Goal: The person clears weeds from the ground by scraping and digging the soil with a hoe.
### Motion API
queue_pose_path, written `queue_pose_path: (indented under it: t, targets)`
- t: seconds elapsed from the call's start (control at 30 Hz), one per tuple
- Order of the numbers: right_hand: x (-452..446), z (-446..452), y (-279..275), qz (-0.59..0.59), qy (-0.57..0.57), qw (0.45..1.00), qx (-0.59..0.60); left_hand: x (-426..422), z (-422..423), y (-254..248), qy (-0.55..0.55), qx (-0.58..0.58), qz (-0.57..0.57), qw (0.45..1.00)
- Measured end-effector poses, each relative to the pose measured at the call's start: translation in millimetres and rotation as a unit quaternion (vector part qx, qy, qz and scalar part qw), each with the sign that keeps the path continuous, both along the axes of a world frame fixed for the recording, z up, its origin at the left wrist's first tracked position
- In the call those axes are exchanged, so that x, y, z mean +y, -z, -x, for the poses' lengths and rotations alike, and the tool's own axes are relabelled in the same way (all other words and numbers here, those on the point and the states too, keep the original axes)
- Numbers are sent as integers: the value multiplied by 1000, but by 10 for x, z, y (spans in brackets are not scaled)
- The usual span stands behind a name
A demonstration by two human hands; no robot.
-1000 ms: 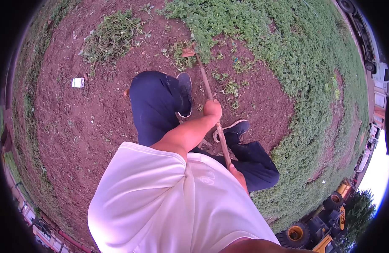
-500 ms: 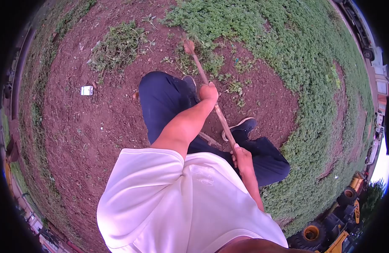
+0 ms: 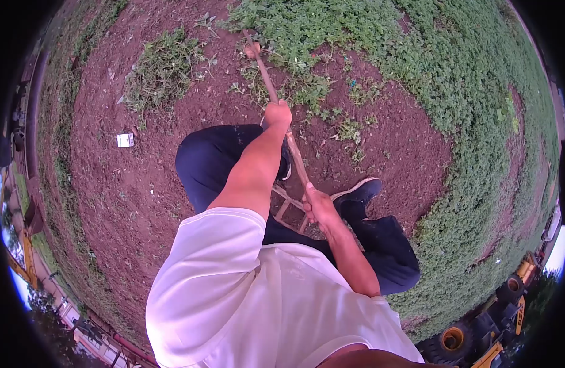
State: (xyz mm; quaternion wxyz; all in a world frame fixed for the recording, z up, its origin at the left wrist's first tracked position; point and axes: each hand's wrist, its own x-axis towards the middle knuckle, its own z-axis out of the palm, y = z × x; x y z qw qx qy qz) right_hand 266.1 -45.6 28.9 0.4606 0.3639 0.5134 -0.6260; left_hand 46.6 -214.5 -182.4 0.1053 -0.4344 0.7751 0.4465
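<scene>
A long wooden-handled hoe (image 3: 298, 157) slants from near my body to the edge of the green plants (image 3: 356, 37). Farther up the handle, my left hand (image 3: 278, 115) is wrapped round it with the arm stretched out. Closer to my body, my right hand (image 3: 320, 205) grips the lower part, thumb along the wood. The hoe's head (image 3: 251, 49) is at the soil beside some leafy stems; its cutting edge is hard to make out. Between my legs shows part of a wooden frame (image 3: 286, 204), mostly hidden.
Pulled weeds (image 3: 163, 73) lie heaped on the brown soil (image 3: 153, 178) at the left. A small white box (image 3: 125, 140) sits below them. My shoe (image 3: 358, 189) rests on the soil near the plants. A yellow wheeled machine (image 3: 454, 338) stands at the lower right.
Both hands and the hoe have moved forward and to the left, away from my body. More of the wooden frame between my legs shows. The view has shifted slightly.
</scene>
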Motion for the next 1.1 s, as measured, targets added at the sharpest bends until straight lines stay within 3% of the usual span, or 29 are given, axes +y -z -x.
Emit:
queue_pose_path:
  t: [0.07,0.13,0.37,0.47,0.53,0.7,0.8,0.87,1.0,1.07,1.1]
  targets:
    - [133,-225,-108,-11,-1,1000,-10,234,-374,-261,4,-23,1,1000]
    - [400,-466,-234,-21,2,999,-37,542,-656,-344,41,-45,77,995]
    - [1008,-1336,-990,-131,-80,987,42,1241,-1647,-889,47,-92,1,995]
    - [1185,-1971,-1162,-188,-72,979,2,1477,-2249,-1140,53,-132,-59,988]
    - [1088,-2001,-1300,-212,-69,974,-32,1465,-2354,-1192,61,-99,-58,992]
    - [833,-1711,-1271,-169,-67,983,27,1100,-2039,-1151,70,-71,-25,995]
    - [519,-1164,-1062,-140,-43,986,74,831,-1320,-1121,39,-14,0,999]
    - [377,-627,-804,-75,17,997,7,606,-718,-1030,40,-1,29,999]
    - [181,224,-520,-39,32,998,46,334,346,-446,44,-22,-25,998]
    - [285,276,-418,-12,54,998,37,433,370,-297,61,-47,-29,997]
    - [416,153,-343,-13,62,998,3,642,230,-393,72,-52,23,996]
